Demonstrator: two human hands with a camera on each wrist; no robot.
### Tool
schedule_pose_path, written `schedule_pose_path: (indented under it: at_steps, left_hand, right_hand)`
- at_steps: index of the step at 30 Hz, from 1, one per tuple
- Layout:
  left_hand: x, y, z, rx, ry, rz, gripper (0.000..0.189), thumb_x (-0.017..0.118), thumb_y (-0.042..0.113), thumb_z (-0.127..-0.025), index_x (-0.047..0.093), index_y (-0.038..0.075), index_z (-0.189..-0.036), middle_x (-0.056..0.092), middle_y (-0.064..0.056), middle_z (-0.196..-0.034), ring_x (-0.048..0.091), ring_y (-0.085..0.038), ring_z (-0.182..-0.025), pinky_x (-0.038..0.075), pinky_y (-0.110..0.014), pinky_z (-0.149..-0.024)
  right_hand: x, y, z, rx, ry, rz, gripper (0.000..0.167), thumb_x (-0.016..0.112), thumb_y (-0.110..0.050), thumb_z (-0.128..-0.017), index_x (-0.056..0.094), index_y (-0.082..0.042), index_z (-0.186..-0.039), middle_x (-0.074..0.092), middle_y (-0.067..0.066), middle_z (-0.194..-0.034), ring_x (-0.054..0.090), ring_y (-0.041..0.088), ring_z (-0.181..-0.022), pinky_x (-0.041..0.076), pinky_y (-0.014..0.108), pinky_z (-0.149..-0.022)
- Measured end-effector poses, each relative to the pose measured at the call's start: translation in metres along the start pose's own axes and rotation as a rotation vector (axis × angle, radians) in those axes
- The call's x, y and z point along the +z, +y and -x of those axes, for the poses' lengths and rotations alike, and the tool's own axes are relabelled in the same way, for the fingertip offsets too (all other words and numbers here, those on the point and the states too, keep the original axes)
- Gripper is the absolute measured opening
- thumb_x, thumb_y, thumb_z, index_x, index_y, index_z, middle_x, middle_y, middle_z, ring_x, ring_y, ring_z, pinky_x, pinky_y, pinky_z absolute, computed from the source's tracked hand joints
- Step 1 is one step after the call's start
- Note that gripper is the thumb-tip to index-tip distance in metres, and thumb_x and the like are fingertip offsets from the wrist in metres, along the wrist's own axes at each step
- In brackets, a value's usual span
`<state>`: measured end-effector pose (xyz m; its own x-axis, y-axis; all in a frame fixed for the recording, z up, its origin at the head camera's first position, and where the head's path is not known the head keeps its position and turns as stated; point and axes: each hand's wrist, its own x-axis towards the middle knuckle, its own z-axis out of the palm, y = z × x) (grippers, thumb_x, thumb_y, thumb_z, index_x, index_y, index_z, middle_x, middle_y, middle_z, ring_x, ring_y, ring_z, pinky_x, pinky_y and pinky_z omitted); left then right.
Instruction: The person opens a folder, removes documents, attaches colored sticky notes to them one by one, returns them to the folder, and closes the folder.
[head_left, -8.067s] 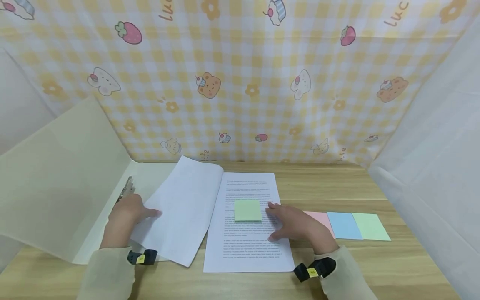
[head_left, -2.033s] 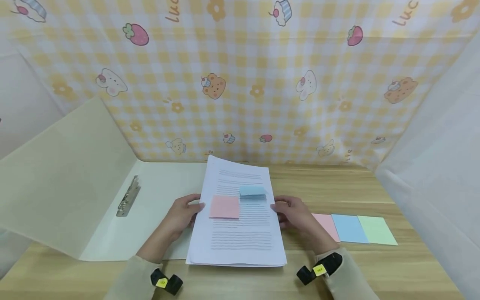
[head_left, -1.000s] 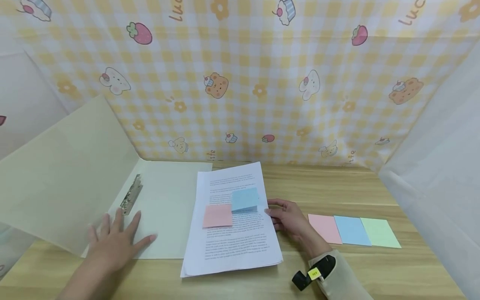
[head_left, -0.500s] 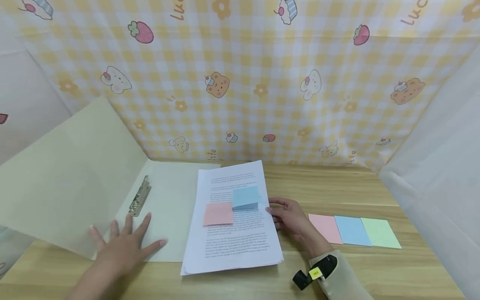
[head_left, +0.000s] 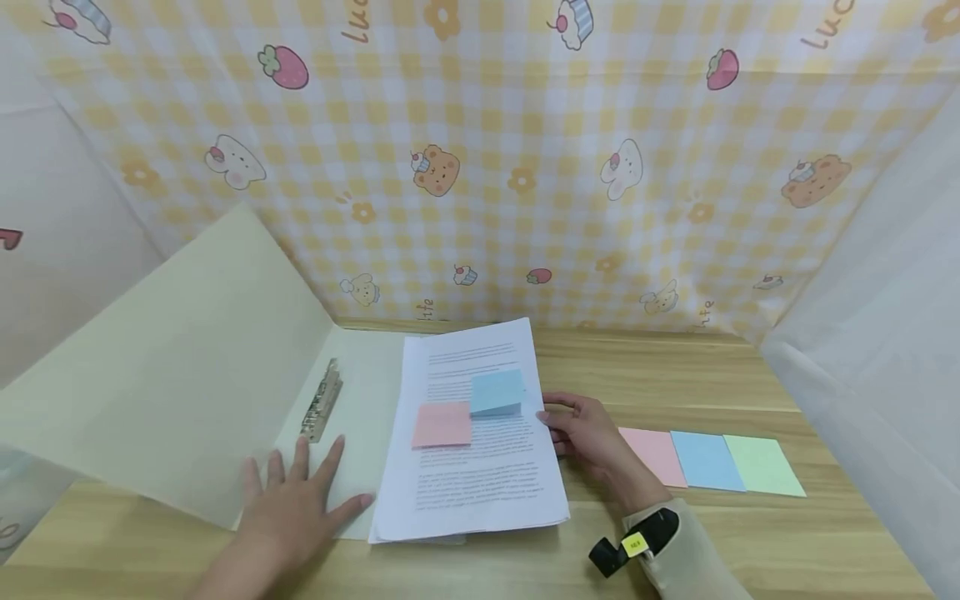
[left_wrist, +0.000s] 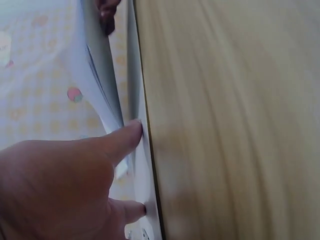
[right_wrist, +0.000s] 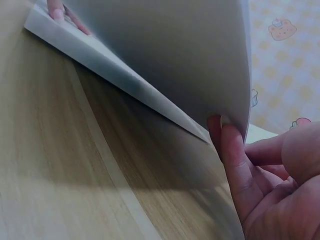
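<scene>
Spread fingers of my left hand (head_left: pixel 288 508) press on the inner base of a white file folder (head_left: pixel 367 358), just below its metal clip (head_left: pixel 322 404). The folder's cover (head_left: pixel 187 367) stands raised at the left. My right hand (head_left: pixel 588 433) pinches the right edge of a stack of printed paper (head_left: pixel 480 492), thumb on top and fingers beneath. A pink sticky note (head_left: pixel 442 423) and a blue sticky note (head_left: pixel 497 392) lie on the top sheet. In the right wrist view the underside of the paper stack (right_wrist: pixel 175 50) tilts up above the folder edge (right_wrist: pixel 115 82).
Pink (head_left: pixel 654 457), blue (head_left: pixel 707 460) and green (head_left: pixel 765 465) sticky notes lie in a row on the wooden table (head_left: pixel 637 358), right of my right hand. A yellow checked cloth (head_left: pixel 525 125) hangs behind, with white cloth (head_left: pixel 877 317) at the sides.
Earlier sheets lay apart under a green note; they became one stack held by both hands. My left hand then let go and slid the folder right, partly under the stack.
</scene>
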<state>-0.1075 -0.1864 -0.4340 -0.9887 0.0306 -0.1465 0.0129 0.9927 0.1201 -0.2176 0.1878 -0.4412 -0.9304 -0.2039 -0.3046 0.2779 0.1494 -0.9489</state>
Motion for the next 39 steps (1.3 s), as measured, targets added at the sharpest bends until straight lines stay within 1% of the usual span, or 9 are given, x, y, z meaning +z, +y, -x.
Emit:
schedule_pose_path:
  at_steps: [4,8,11,16,20,26,32,35,39]
  left_hand:
    - [0.002,0.014,0.001,0.018,0.003,-0.020,0.090,0.042,0.077,-0.092,0.037,0.015,-0.157,0.029,-0.041,-0.155,0.026,-0.073,-0.135,0.009,-0.083,-0.111]
    - [0.002,0.028,0.002,0.050,0.009,-0.030,0.075,0.052,0.062,-0.097,0.041,0.016,-0.156,0.035,-0.041,-0.152,0.033,-0.073,-0.131,0.023,-0.079,-0.110]
    - [0.003,0.041,0.003,0.071,0.013,-0.038,0.067,0.054,0.052,-0.100,0.043,0.015,-0.154,0.039,-0.041,-0.150,0.037,-0.073,-0.128,0.030,-0.077,-0.109]
    - [0.004,0.058,0.007,0.078,0.039,-0.043,0.060,0.054,0.043,-0.102,0.045,0.014,-0.153,0.043,-0.040,-0.148,0.041,-0.072,-0.126,0.032,-0.075,-0.109]
    - [0.004,0.065,0.010,0.075,0.040,0.008,0.056,0.055,0.037,-0.102,0.046,0.013,-0.152,0.041,-0.041,-0.149,0.038,-0.072,-0.129,0.030,-0.074,-0.112]
    - [0.003,0.067,0.011,0.087,0.053,0.066,0.050,0.053,0.027,-0.103,0.050,0.007,-0.148,0.042,-0.041,-0.148,0.038,-0.072,-0.128,0.031,-0.073,-0.112]
    - [-0.003,0.062,0.013,0.096,0.061,0.154,0.048,0.050,0.019,-0.102,0.050,-0.003,-0.144,0.045,-0.038,-0.147,0.042,-0.065,-0.132,0.031,-0.070,-0.113]
    - [-0.005,0.057,0.013,0.113,0.079,0.191,0.042,0.047,0.018,-0.103,0.055,-0.005,-0.138,0.049,-0.035,-0.145,0.046,-0.060,-0.132,0.033,-0.068,-0.114]
    - [-0.008,0.049,0.011,0.108,0.126,0.259,0.033,0.051,0.018,-0.103,0.064,-0.001,-0.127,0.064,-0.026,-0.134,0.059,-0.050,-0.125,0.044,-0.062,-0.108]
  right_hand:
    - [-0.004,0.001,-0.001,0.000,0.011,0.008,0.045,0.058,-0.010,-0.101,0.051,0.000,-0.144,0.079,0.010,-0.095,0.072,0.012,-0.072,0.060,0.025,-0.064]
    - [-0.008,0.001,0.000,-0.009,0.028,0.029,0.044,0.058,-0.010,-0.101,0.051,0.000,-0.144,0.079,0.012,-0.098,0.072,0.012,-0.073,0.060,0.026,-0.066]
    - [-0.012,0.000,0.000,-0.014,0.054,0.049,0.043,0.057,-0.009,-0.101,0.052,0.000,-0.143,0.078,0.012,-0.098,0.072,0.013,-0.073,0.061,0.027,-0.066]
    - [-0.018,0.000,0.002,-0.028,0.074,0.101,0.043,0.056,-0.008,-0.102,0.052,0.001,-0.143,0.078,0.013,-0.096,0.071,0.014,-0.072,0.061,0.028,-0.065]
    - [-0.018,-0.001,0.003,-0.045,0.089,0.163,0.042,0.056,-0.009,-0.102,0.053,0.001,-0.142,0.078,0.015,-0.096,0.072,0.016,-0.073,0.060,0.029,-0.063]
    - [-0.004,-0.002,0.006,-0.047,0.116,0.267,0.044,0.060,-0.008,-0.100,0.053,-0.003,-0.143,0.077,0.015,-0.102,0.072,0.018,-0.080,0.061,0.033,-0.065]
    - [0.015,-0.003,0.009,-0.088,0.141,0.348,0.047,0.063,-0.005,-0.097,0.053,-0.005,-0.143,0.075,0.011,-0.100,0.071,0.017,-0.078,0.061,0.034,-0.065]
    - [0.019,0.001,0.008,-0.115,0.148,0.375,0.047,0.064,-0.005,-0.097,0.053,-0.007,-0.143,0.075,0.010,-0.101,0.069,0.016,-0.077,0.059,0.032,-0.064]
    - [0.022,0.005,0.007,-0.147,0.172,0.426,0.046,0.064,-0.005,-0.097,0.055,-0.008,-0.142,0.074,0.010,-0.099,0.067,0.016,-0.076,0.056,0.030,-0.063]
